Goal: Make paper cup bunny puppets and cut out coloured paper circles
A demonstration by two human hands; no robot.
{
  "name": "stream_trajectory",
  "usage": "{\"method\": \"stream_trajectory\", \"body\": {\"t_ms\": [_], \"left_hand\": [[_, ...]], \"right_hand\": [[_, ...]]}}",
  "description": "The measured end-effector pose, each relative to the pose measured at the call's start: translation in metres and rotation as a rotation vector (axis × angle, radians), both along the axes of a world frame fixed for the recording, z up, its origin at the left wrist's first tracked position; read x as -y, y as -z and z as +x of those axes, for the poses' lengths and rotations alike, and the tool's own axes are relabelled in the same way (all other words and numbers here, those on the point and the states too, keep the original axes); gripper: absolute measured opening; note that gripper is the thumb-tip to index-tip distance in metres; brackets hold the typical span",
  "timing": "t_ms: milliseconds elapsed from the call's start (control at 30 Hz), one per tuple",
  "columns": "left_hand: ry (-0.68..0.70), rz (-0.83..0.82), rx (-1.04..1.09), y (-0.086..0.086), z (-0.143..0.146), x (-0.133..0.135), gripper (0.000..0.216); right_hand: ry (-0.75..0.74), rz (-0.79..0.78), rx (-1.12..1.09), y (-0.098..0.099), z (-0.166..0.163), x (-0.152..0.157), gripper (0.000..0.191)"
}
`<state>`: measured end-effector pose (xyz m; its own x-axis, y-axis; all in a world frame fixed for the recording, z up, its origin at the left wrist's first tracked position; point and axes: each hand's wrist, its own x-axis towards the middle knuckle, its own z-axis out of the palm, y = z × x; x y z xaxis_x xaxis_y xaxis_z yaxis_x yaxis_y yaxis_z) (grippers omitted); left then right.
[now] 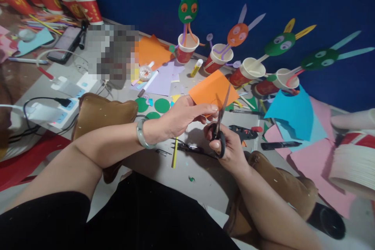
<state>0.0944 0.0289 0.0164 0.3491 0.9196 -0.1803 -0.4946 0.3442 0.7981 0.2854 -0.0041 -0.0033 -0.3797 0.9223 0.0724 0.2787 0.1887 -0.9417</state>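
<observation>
My left hand (187, 113) pinches an orange sheet of paper (209, 89) by its lower edge, with the thumb on top. My right hand (227, 142) has its fingers through the black handles of a pair of scissors (225, 107). The blades point up across the right part of the orange paper; whether they are cutting into it I cannot tell. Green paper circles (162, 105) lie on the table to the left of the hands. Below them is a thin yellow strip (175, 153) beside a dark cable.
Paper cups (187, 49) with rabbit-like paper figures stand along the blue wall. Blue and pink papers (288, 113) and a stack of white cups (354, 164) are at the right. A power strip (68, 107) with cables lies left. Brown cushion-like pads (102, 113) flank my arms.
</observation>
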Motion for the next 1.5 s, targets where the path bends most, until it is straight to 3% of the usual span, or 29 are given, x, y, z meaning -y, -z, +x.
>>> {"method": "stream_trajectory", "body": {"t_ms": [367,967,1500], "left_hand": [[0.002,0.065,0.019,0.006,-0.002,-0.001,0.045],[0.019,0.081,-0.077,-0.004,-0.008,-0.002,0.040],[0.008,0.109,-0.103,-0.003,-0.009,-0.003,0.038]], "right_hand": [[-0.011,0.007,0.004,-0.002,0.002,0.000,0.080],[-0.043,-0.013,-0.006,-0.005,0.006,-0.001,0.079],[-0.052,-0.074,0.033,-0.013,0.008,-0.001,0.081]]}}
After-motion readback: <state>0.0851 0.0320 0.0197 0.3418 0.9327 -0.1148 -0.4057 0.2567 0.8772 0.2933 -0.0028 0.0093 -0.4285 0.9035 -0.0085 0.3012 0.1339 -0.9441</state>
